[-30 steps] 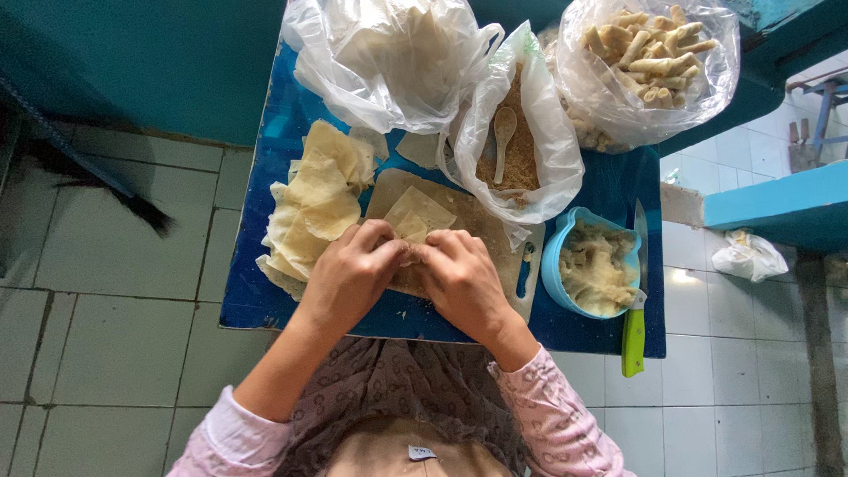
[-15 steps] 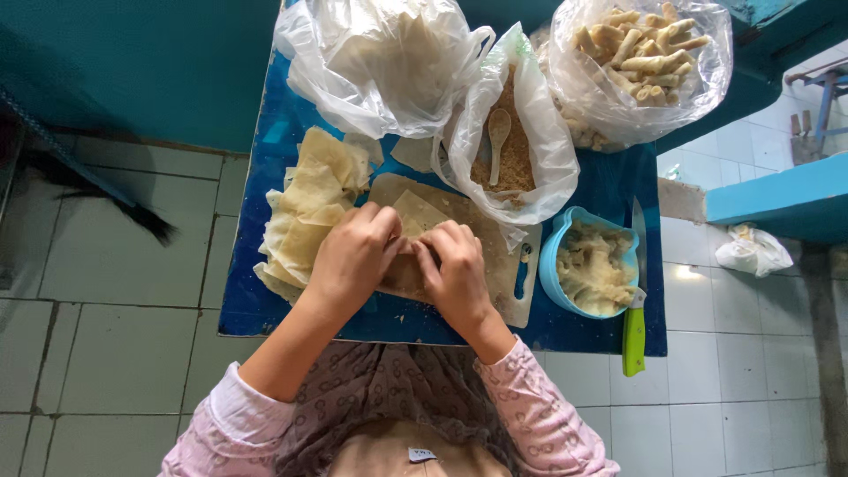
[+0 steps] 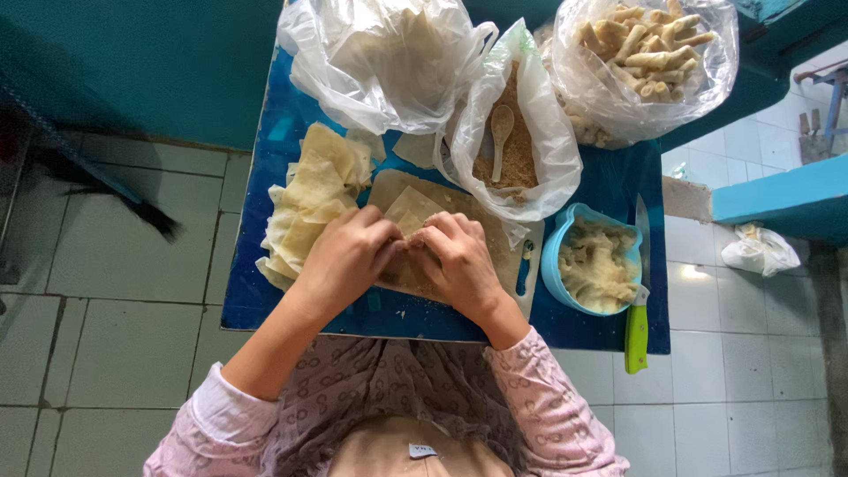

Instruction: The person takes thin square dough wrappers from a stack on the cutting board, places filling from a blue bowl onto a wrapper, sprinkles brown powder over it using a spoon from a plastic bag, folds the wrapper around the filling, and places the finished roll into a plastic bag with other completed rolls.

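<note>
My left hand [image 3: 346, 256] and my right hand [image 3: 455, 256] meet over a thin pale wrapper sheet [image 3: 412, 210] that lies on a wooden cutting board [image 3: 389, 187]. Both hands have their fingers closed on the near part of the sheet, rolling or folding it. What is under the fingers is hidden. A stack of the same pale wrapper sheets [image 3: 309, 199] lies just left of my left hand on the blue table [image 3: 601, 181].
A plastic bag of brown crumbs [image 3: 517, 155] with a wooden spoon [image 3: 500, 132] stands behind the board. A blue bowl of pale filling [image 3: 594, 261] and a green-handled knife [image 3: 638, 309] lie at right. A bag of finished rolls [image 3: 649, 53] and a crumpled plastic bag [image 3: 389, 53] stand at back.
Both hands have shifted slightly farther up the board over the sheet, fingers working on it; the view has tilted a little.
</note>
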{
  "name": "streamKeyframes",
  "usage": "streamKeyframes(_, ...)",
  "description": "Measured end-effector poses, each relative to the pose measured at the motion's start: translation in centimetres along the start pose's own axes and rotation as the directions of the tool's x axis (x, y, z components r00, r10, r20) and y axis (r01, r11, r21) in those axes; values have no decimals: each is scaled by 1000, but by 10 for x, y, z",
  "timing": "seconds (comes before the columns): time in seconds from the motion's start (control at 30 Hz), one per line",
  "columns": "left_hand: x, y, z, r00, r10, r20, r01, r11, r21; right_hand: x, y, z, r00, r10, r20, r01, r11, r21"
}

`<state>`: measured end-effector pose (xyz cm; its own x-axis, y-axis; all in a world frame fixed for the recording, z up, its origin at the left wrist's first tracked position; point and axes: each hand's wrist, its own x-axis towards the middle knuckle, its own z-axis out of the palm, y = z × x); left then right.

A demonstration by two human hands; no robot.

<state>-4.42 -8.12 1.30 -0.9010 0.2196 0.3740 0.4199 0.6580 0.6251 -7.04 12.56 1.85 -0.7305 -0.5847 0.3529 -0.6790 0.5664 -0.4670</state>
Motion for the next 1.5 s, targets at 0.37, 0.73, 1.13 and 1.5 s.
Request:
streamKeyframes(0.37,5,7,1,998,-67,-3,67,998,-17,6,3,7,994,112,-7,-112,993,26)
streamKeyframes(0.73,10,-2,12,999,-34,26,30,988,154,4,-9,10,990,5,-143,-21,994,-111)
streamKeyframes(1.13,5,5,7,966,-201,-164,187,978,-95,6,-6,13,990,-59,-126,30,976,-216)
streamKeyframes(1.5,-12,7,16,981,-57,-186,84,986,141,8,-11,14,989,-75,-129,23,931,-363)
